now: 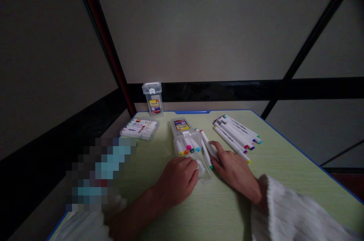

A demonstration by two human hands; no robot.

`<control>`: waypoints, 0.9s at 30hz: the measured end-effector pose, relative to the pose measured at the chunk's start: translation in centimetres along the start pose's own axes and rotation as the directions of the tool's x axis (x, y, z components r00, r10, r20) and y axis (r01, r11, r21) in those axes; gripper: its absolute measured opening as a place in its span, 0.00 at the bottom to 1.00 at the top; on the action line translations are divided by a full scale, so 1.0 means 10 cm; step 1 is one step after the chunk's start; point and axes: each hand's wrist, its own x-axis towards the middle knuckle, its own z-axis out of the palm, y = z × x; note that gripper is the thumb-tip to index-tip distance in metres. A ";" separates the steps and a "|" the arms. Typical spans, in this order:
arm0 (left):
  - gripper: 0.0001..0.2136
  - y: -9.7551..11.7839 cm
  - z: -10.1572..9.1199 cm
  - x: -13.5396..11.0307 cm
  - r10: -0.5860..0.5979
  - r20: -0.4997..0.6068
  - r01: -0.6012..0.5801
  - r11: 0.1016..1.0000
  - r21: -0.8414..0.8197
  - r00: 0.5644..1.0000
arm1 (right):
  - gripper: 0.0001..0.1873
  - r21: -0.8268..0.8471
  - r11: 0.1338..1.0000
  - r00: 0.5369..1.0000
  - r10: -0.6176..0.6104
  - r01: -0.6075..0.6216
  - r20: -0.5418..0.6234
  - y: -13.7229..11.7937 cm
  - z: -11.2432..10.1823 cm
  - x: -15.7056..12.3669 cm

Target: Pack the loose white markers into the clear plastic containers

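A clear plastic marker case (182,129) lies on its back on the table, its lid (203,172) open toward me. Inside it are several white markers (189,145) with coloured ends: yellow, orange, pink, dark green and light blue. My left hand (180,178) is closed at the mouth of the case, its curled fingers against the lid; the fingertips are hidden. Just right of the case, my right hand (231,167) grips a white marker (207,140) with a red end between thumb and fingers. Beside it lies a white marker with a green end (207,155).
Several loose white markers (234,133) lie in a pile at the right. A flat pack of markers (140,128) is at the left, and a second clear case (154,100) stands upright at the back left corner. Walls enclose the table (159,148) behind and to the left.
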 end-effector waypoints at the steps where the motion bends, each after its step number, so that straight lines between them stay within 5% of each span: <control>1: 0.06 0.00 0.00 0.00 0.003 -0.001 -0.003 1.000 0.000 1.000 | 0.17 0.040 0.999 1.000 0.000 0.001 -0.024 -0.01 0.01 0.00; 11: 0.06 0.00 0.00 0.00 0.012 -0.012 -0.012 1.000 -0.005 1.000 | 0.20 0.341 0.919 0.963 -0.115 0.196 -0.244 -0.08 -0.05 -0.07; 22: 0.04 0.01 0.00 0.00 -0.018 -0.019 0.017 0.998 -0.061 1.000 | 0.20 0.322 0.898 0.942 -0.224 0.300 -0.251 -0.10 -0.02 -0.10; 27: 0.10 0.01 0.03 -0.02 -0.015 -0.189 -0.013 0.990 -0.142 0.982 | 0.19 0.275 0.898 0.923 -0.269 0.344 -0.276 -0.11 -0.03 -0.12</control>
